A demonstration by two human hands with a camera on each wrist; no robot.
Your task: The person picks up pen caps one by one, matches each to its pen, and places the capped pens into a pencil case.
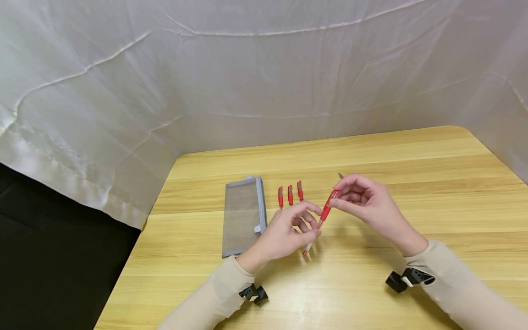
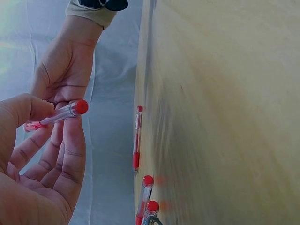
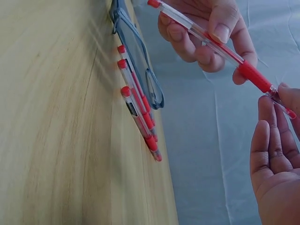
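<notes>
Both my hands are raised just above the wooden table (image 1: 371,151), holding one red pen (image 1: 324,214) between them. My left hand (image 1: 284,236) grips the clear barrel near its red end plug, thumb on top and fingers curled beneath. My right hand (image 1: 367,201) pinches the tip end between thumb and fingertips (image 3: 269,122), the remaining fingers loosely curled. The pen runs diagonally, its tip toward 1 o'clock and its plug toward 7 o'clock.

Three more red pens (image 1: 290,195) lie side by side on the table at about 11 o'clock from my left hand, near it. A grey mesh pencil pouch (image 1: 242,215) lies flat just to 9 o'clock of those pens, its zipper edge facing them. White cloth (image 1: 247,68) hangs behind the table.
</notes>
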